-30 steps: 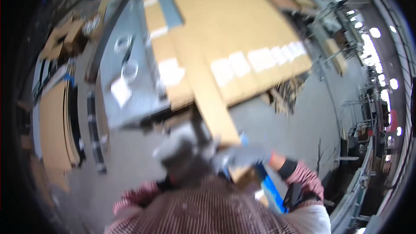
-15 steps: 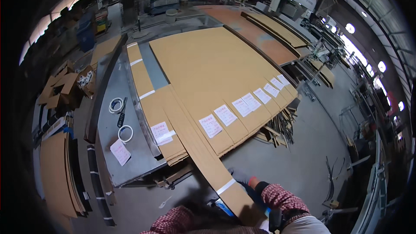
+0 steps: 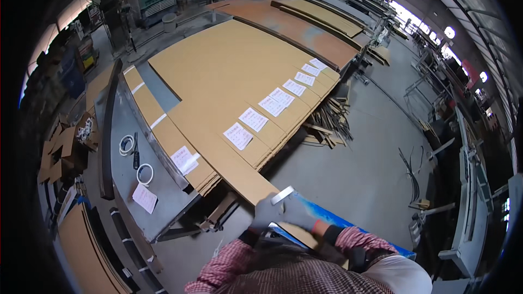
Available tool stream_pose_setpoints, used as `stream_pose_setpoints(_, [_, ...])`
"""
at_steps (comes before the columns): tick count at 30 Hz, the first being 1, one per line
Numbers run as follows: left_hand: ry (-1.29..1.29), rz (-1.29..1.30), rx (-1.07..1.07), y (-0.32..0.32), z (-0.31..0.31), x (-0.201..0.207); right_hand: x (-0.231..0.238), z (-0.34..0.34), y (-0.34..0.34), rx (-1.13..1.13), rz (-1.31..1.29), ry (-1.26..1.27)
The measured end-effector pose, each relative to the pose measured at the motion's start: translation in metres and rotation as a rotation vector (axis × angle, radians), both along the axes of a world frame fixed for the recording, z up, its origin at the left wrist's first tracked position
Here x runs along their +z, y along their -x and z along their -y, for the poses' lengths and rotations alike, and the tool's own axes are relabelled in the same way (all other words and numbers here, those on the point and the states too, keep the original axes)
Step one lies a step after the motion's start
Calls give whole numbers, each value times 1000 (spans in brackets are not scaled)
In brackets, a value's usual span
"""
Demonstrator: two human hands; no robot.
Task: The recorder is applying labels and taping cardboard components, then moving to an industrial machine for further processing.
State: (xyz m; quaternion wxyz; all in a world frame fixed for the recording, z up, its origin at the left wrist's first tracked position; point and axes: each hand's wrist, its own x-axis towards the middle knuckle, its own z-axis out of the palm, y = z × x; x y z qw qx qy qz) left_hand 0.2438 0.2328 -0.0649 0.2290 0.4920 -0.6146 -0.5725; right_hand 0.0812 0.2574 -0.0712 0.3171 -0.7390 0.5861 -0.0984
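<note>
A long brown cardboard strip [image 3: 245, 177] juts from the table toward me, with a band of white tape [image 3: 282, 194] wrapped across it. My left hand [image 3: 267, 212], in a grey glove, grips the strip's left edge just behind the band. On the other edge, my right hand [image 3: 300, 212], also gloved, closes around the strip beside the tape. Both sets of fingers are partly hidden. The strip's near end runs under my hands toward my body. Wide cardboard sheets [image 3: 218, 65] lie stacked on the table, with several printed paper labels [image 3: 238, 135] along their near edge.
Two tape rolls [image 3: 145, 173], a black-handled tool [image 3: 135, 158] and more labels [image 3: 144, 198] lie on a grey metal table [image 3: 125, 185] at left. A blue-edged surface [image 3: 332, 219] stands under my right arm. Offcuts [image 3: 329, 122] heap below the table. Open cardboard boxes [image 3: 65, 152] stand far left.
Both gloved hands have come forward into view and onto the strip near the taped band. The view has swung, so the table sits further left. The blue-edged surface now shows more.
</note>
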Motion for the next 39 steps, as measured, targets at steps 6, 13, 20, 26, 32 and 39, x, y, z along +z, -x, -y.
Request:
stream_pose_setpoints(6, [406,192,-275,1,2,0,68,47,9,334,-2,-358])
stream_pose_setpoints(13, [533,569,-3,43,-13,-36,-27,153,54,884,-262,-179])
stream_pose_setpoints(20, [360,200,507,-5,3,-68,-36,161,57,387,-292,-64])
stream_pose_setpoints(26, [216,551,431,42,-108,-48,-23,108,65,783,-294,-550])
stream_pose_setpoints(32, [-199,172,458,-2,-43,-8,16,118,28,620,-707,-241])
stream_pose_setpoints(39, [-97,-425,353,-50,-68,88,161,79,-55,1073,214,-521])
